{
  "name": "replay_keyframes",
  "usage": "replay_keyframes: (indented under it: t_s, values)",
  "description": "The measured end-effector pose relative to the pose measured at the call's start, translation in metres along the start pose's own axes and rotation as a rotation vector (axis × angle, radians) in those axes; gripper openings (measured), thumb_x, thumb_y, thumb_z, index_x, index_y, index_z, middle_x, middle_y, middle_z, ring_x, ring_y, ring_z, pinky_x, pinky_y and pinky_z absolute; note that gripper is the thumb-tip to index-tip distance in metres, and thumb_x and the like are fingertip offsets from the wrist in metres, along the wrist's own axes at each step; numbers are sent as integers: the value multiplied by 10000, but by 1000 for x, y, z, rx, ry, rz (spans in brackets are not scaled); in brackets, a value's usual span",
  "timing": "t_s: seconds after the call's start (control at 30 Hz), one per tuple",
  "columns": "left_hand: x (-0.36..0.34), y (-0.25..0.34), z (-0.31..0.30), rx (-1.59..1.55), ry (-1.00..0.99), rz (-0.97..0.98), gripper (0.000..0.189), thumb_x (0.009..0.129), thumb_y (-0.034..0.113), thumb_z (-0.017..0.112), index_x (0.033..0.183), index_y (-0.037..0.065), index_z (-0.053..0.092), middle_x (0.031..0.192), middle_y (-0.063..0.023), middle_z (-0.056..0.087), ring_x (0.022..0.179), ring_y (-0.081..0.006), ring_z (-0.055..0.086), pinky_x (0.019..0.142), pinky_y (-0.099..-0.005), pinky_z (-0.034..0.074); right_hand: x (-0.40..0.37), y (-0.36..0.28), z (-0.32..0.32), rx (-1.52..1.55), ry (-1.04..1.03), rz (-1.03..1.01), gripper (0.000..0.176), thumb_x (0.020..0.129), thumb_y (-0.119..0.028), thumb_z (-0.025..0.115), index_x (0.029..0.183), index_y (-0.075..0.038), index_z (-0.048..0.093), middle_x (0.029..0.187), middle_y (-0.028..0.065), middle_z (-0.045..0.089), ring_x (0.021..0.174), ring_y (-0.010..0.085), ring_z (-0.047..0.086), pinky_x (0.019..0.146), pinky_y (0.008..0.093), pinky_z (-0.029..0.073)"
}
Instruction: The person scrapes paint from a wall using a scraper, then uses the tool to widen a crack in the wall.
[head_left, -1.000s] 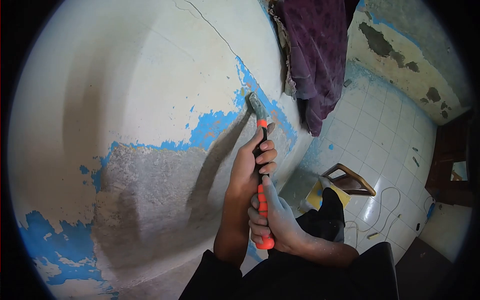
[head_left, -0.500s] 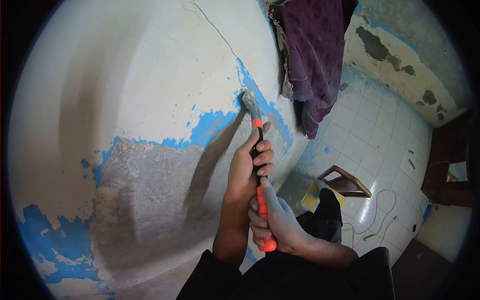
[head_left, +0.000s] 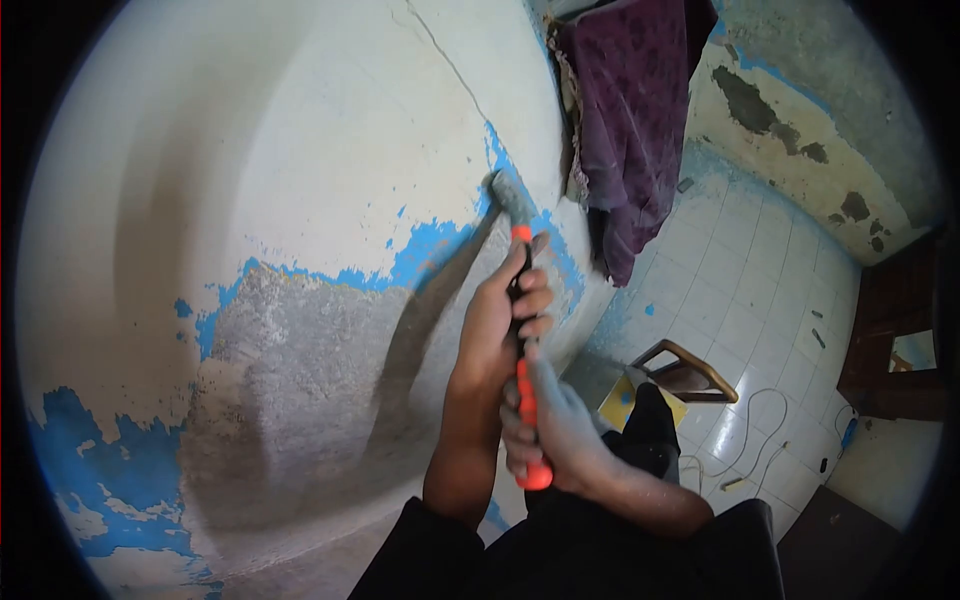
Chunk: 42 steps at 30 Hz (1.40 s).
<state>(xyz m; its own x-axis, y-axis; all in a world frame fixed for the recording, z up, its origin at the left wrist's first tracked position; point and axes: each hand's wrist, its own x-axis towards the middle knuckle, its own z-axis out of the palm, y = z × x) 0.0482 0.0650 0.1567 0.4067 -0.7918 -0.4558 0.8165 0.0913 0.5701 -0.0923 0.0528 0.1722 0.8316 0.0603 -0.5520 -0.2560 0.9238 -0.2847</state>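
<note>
A long scraper (head_left: 529, 383) with an orange-and-black handle and a dusty grey head is held in both hands. Its head lies against the wall (head_left: 340, 180), over a blue patch at the edge of the pale coating. My left hand (head_left: 505, 310) wraps the black upper part of the handle, close below the head. Lower down, my right hand (head_left: 565, 425), coated in pale dust, grips the orange part near the butt end. Below the ragged blue edge, a bare grey area (head_left: 310, 360) shows on the wall. A thin crack (head_left: 447, 62) runs up from the blue patch.
A purple cloth (head_left: 630, 130) hangs right of the work area. On the tiled floor (head_left: 715, 260) are a wooden-framed chair (head_left: 690, 365), a loose cable (head_left: 770, 420) and small scraps. Dark wooden furniture (head_left: 895, 340) stands at the far right.
The scraper's head sits slightly higher relative to the blue patch, and the right hand is blurred by motion. The view has shifted a little. Both grips remain.
</note>
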Motion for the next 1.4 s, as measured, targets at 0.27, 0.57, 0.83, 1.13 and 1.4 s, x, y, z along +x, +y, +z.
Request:
replay_keyframes:
  t_s: [0.27,0.57,0.83,1.13,1.4]
  values:
    - [-5,-12,-9,51,56,27,412,967,371,498,1287,117,450,691,78,343,502,-10,286,402,-188,228,12,13,-19,-66,-17,13,527,939,-613,344,810,-105,391,518,-1,335,352,127,331,370,314,373]
    - [-2,-18,-19,57,65,27,449,972,387,479,1321,110,429,690,75,355,503,-8,287,406,-183,230,22,21,-23,-50,9,-9,524,938,-608,360,781,-109,385,516,0,328,354,127,327,375,310,370]
    - [1,-31,-28,97,123,34,499,968,403,476,1349,89,405,678,76,345,484,-10,270,393,-186,206,31,29,-37,-54,30,3,509,944,-575,394,731,-113,374,497,1,307,354,135,326,373,315,355]
    - [0,-44,-36,107,145,48,490,969,403,477,1327,73,414,666,77,356,485,-13,278,394,-191,210,37,39,-51,-102,35,5,516,946,-580,379,732,-111,383,500,1,318,356,136,332,372,315,363]
    - [41,-57,-53,154,133,26,428,944,427,524,1212,98,470,643,74,353,478,-15,284,409,-184,229,80,36,-95,-109,32,-77,495,941,-563,419,727,-118,386,505,4,334,376,140,352,374,316,341]
